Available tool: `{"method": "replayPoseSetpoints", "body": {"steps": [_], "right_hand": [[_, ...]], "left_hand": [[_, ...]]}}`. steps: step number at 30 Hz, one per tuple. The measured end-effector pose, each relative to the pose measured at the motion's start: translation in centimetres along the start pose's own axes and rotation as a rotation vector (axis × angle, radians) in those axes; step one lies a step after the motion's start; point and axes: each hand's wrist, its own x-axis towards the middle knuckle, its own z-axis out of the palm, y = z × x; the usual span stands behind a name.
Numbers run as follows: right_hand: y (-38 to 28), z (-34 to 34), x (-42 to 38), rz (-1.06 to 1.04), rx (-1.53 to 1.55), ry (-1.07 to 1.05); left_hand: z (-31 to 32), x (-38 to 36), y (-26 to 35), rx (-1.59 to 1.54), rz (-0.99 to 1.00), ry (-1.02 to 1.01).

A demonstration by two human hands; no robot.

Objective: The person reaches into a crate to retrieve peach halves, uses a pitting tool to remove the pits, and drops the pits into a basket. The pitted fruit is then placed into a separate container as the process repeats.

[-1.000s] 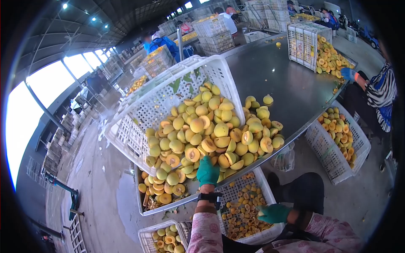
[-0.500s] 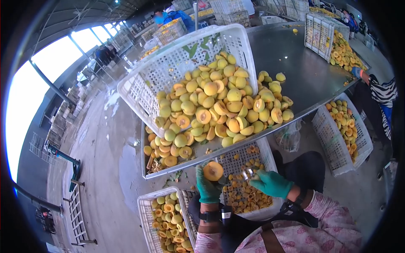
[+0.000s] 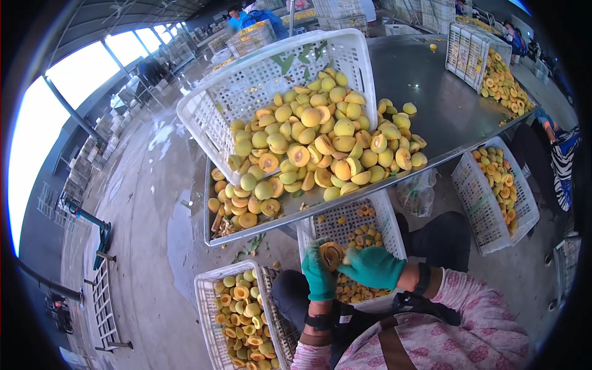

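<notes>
My left hand (image 3: 318, 276), in a green glove, holds a halved yellow peach (image 3: 332, 253) with its cut face up. The gloved right hand (image 3: 372, 267) presses against that peach half from the right; whatever small tool it may hold is hidden. Both hands hover over a white crate (image 3: 385, 222) with peach pits and scraps in it. Ahead, a tipped white basket (image 3: 246, 92) spills a heap of peach halves (image 3: 320, 145) onto the metal table (image 3: 425, 98).
A white crate of pitted halves (image 3: 209, 320) stands at my lower left, another crate of halves (image 3: 481, 203) at the right beside a person in a striped top (image 3: 564, 157). Another tipped basket (image 3: 462, 52) lies at the table's far end. Wet concrete floor lies left.
My left hand took a peach half off the heap and carried it down toward my lap. The right hand came over and closed against it.
</notes>
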Motion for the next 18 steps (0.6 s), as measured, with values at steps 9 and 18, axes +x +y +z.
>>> {"method": "replayPoseSetpoints", "body": {"steps": [9, 18], "right_hand": [[1.8, 0.8, -0.4, 0.056, 0.259, -0.172], [3.7, 2.6, -1.1, 0.073, 0.303, -0.106]], "left_hand": [[-0.3, 1.0, -3.7, 0.179, 0.001, -0.009], [0.3, 2.8, -2.4, 0.053, -0.217, -0.211]]}}
